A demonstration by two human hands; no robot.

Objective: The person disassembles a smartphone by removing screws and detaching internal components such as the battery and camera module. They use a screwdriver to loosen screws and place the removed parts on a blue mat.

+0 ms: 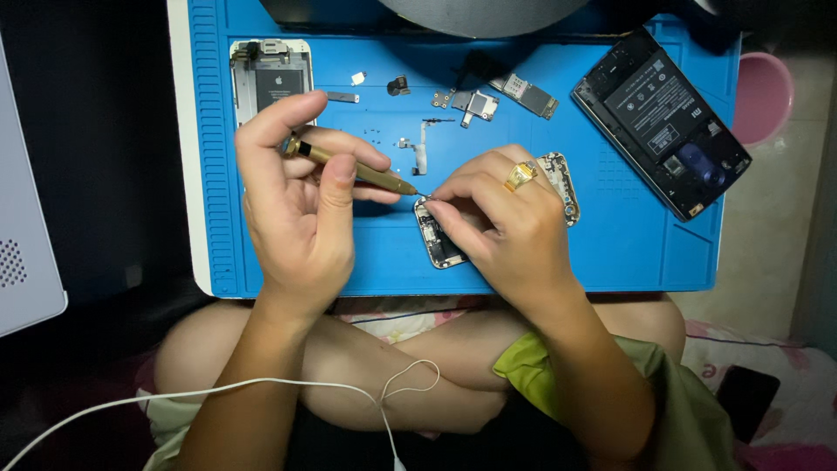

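Left hand (296, 196) fingers curled round screwdriver (353, 167)

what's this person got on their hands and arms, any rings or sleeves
Both forearms are bare, with no sleeves or gloves. The left hand wears nothing. The right hand has a chunky gold ring with a squarish top on one finger. No watch or bracelet shows.

A brass-coloured screwdriver (353, 167) is gripped in the left hand (296, 205), its tip set just beside the fingers (453, 202) of the right hand (506, 227). A small opened phone frame (436, 240) is pinned under that hand on the blue mat (628, 235). A larger dark opened phone (660, 122) is laid at the mat's far right, with loose small parts (475, 103) scattered between.
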